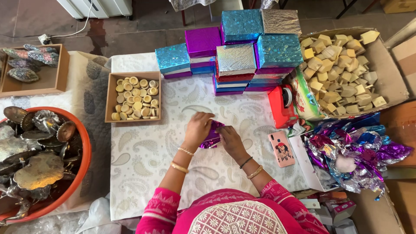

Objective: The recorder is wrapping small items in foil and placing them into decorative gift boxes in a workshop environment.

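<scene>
Pressing purple foil wrapper [212, 135] at table [143, 160] centre: left hand [198, 128] and right hand [229, 141] both clamped on it. Stacked boxes [236, 58] at twelve o'clock, phone [281, 148] at three.

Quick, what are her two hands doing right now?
Left hand: fingers pressed on the shiny purple wrapped piece, holding it.
Right hand: fingers closed on the same purple piece.

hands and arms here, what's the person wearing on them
Bright pink sleeves with white embroidered trim cover both upper arms. The left hand has two gold-coloured bangles at the wrist, one beaded. The right hand has a thin black band and a gold-coloured bangle. No gloves or rings are visible.
</scene>
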